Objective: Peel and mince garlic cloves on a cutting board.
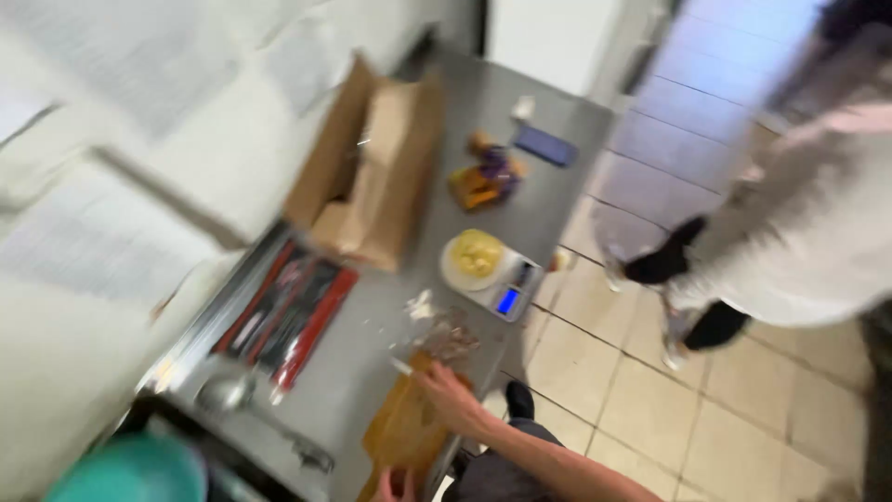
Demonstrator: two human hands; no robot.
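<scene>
A working kitchen.
A long stainless-steel bench (372, 335) carried a small digital scale (506, 296); beige floor tiles (743, 409) lay beside white walls (204, 121).

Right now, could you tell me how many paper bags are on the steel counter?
1: a brown paper bag lying open by the wall, beyond the kitchen scale. Blur may hide others.

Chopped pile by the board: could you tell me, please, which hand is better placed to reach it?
Probably the right. The right hand rests on the end of the board nearest the pile; the left hand is at the opposite end, partly cut off by the frame.
</scene>
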